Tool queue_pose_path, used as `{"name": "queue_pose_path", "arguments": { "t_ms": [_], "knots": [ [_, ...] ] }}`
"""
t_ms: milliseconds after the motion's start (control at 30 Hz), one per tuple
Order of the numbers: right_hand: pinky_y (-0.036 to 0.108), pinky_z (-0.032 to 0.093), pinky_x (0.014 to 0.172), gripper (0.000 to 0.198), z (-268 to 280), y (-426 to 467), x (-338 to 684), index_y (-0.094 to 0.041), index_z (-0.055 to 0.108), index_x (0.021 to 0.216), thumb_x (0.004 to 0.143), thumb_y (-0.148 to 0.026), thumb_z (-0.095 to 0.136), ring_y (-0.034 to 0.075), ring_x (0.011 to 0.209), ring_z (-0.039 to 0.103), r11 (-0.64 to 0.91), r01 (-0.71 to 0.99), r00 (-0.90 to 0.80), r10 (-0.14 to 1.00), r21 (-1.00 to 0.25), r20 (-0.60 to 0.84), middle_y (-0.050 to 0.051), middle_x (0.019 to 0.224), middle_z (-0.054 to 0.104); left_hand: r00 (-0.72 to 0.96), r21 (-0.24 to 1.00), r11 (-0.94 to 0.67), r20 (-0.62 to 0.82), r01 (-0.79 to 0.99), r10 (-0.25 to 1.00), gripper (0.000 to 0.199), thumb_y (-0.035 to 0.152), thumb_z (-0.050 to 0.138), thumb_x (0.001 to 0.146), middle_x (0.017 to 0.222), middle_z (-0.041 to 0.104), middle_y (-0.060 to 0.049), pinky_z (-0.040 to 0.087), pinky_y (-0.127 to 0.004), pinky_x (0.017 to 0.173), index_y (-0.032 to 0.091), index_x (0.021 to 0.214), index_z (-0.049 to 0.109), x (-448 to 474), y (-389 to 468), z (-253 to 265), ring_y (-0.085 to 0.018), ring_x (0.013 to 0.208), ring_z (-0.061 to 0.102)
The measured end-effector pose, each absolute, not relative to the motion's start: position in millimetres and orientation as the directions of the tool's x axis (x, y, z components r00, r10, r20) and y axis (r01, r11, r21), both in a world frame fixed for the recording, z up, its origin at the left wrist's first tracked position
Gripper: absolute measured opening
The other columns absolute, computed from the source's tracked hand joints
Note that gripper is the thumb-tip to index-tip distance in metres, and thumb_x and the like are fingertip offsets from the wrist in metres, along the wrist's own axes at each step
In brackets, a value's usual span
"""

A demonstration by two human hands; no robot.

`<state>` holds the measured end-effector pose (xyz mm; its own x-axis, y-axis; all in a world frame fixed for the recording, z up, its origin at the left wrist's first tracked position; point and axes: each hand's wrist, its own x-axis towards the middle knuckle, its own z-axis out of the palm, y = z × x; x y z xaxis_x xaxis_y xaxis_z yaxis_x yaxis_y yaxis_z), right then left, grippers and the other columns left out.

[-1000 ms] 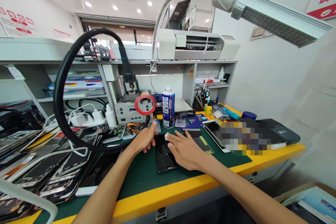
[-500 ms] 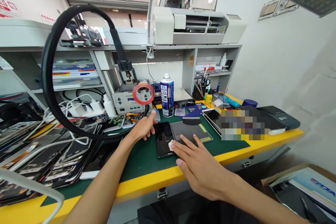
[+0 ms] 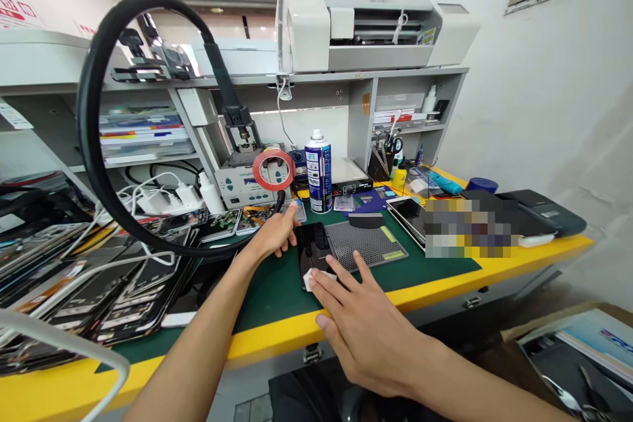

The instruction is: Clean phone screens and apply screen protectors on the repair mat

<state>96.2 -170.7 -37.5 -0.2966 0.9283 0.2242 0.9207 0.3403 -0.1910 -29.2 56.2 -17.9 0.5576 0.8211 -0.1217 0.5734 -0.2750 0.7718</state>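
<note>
A black smartphone (image 3: pixel 307 252) lies screen up on the green mat, its glossy glass catching reflections. My left hand (image 3: pixel 277 231) is at its upper left corner, fingers bent against the edge; their exact contact is partly hidden. With stretched fingertips, my right hand (image 3: pixel 359 320) presses a small white wipe (image 3: pixel 308 279) onto the lower part of the screen. The thumb of that hand stands apart from the wipe. Right beside the phone is a grey perforated mat (image 3: pixel 368 244), partly beneath my right fingers.
Behind the phone stand a blue spray can (image 3: pixel 319 175) and a hot air station (image 3: pixel 242 183) with a red tape roll (image 3: pixel 273 170). A black hose (image 3: pixel 86 125) loops over the left side. Stacked phone parts (image 3: pixel 133 297) fill the left; a white-edged tablet (image 3: pixel 408 217) lies right.
My right hand has slid the wipe left and down the phone screen, toward its lower left corner. My left hand keeps its place at the phone's corner. The camera view has shifted slightly.
</note>
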Motion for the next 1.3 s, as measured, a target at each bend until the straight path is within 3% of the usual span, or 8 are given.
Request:
{"name": "queue_pose_path", "arguments": {
  "t_ms": [233,867,1300],
  "knots": [
    [0.068,0.005,0.120,0.055,-35,-156,82,-0.015,0.036,0.153,0.106,-0.038,0.021,0.034,0.151,0.020,0.378,0.899,-0.326,0.915,-0.223,0.239,0.008,0.159,0.037,0.557,0.778,-0.269,-0.122,0.568,0.821,0.092,0.085,0.020,0.085,0.062,0.067,-0.007,0.046,-0.027,0.035,0.007,0.104,0.066,-29,59,-20,-0.017,0.041,0.055],
    [0.066,0.011,0.122,0.050,-47,-182,112,-0.027,0.031,0.155,0.107,-0.037,0.022,0.028,0.152,0.018,0.272,0.938,-0.219,0.946,-0.217,0.238,-0.004,0.161,0.032,0.559,0.765,-0.285,-0.116,0.577,0.821,0.093,0.086,0.020,0.084,0.062,0.067,-0.008,0.046,-0.026,0.034,0.008,0.105,0.066,-29,60,-22,-0.017,0.042,0.055],
    [0.067,0.010,0.120,0.056,-45,-145,109,-0.014,0.041,0.151,0.107,-0.039,0.018,0.031,0.149,0.026,0.178,0.961,-0.120,0.959,-0.213,0.258,0.009,0.157,0.041,0.553,0.752,-0.285,-0.125,0.594,0.824,0.094,0.086,0.019,0.084,0.061,0.068,-0.008,0.046,-0.027,0.037,0.008,0.106,0.067,-29,57,-18,-0.017,0.040,0.055]
  ]
}}
